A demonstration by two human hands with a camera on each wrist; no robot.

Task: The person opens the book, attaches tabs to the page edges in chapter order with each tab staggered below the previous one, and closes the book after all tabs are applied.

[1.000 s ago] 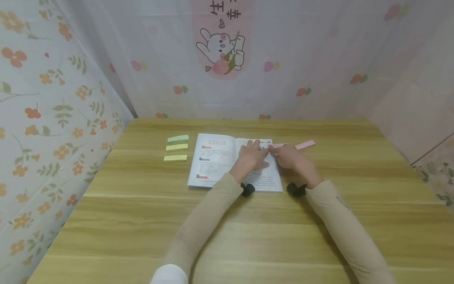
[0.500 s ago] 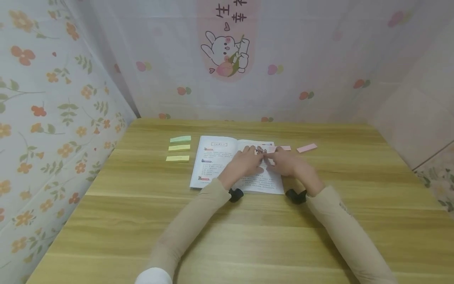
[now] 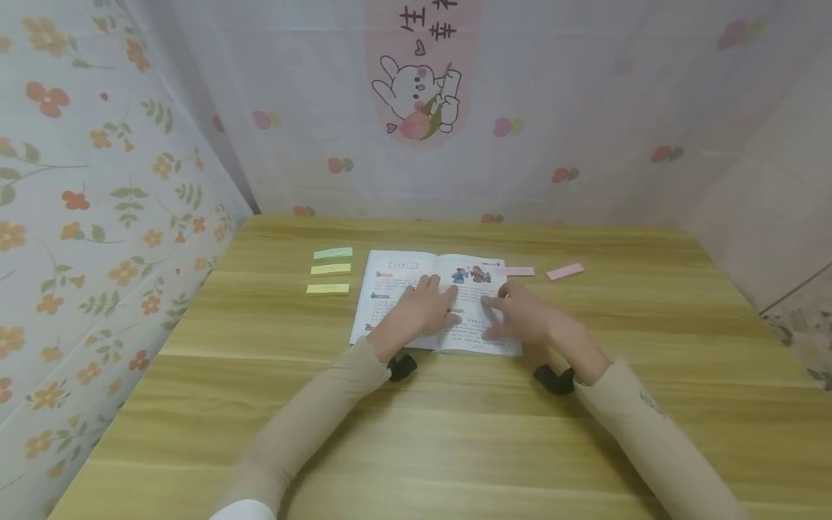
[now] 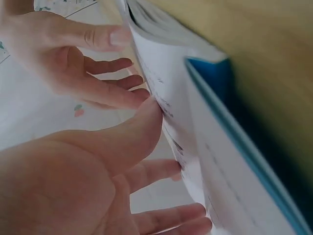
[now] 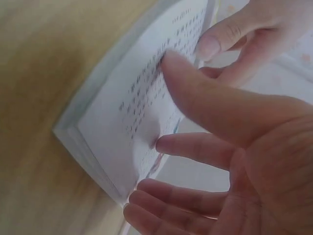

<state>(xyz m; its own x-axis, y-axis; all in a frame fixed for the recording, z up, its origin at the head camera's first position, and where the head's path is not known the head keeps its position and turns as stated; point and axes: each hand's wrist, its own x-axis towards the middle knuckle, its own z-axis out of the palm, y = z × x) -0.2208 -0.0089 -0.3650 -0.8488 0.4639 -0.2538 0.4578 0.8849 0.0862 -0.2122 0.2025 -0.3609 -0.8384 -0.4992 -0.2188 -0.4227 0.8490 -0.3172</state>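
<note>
An open book (image 3: pixel 477 334) with printed text and small coloured figures lies on the wooden table. My left hand (image 3: pixel 421 309) rests near the book's middle fold, its fingertips touching the pages; in the left wrist view the left hand (image 4: pixel 93 171) has spread, fairly straight fingers. Over the right page's outer side is my right hand (image 3: pixel 528 315), fingers loosely extended and holding nothing. The right wrist view shows that right hand (image 5: pixel 234 152) close to the page. One pink paper strip (image 3: pixel 520 271) sticks out past the right page's upper edge.
Right of the book lies a second pink strip (image 3: pixel 565 271). Left of it are a green strip (image 3: pixel 333 253) and two yellow strips, the upper one (image 3: pixel 330 269) and the lower one (image 3: pixel 328 289). A patterned curtain (image 3: pixel 312 108) hangs behind the table (image 3: pixel 416 448).
Both hands have drawn apart from the upper right page, the left one leftward to the fold, the right one slightly rightward and down. The figures and the inserted pink strip are now uncovered.
</note>
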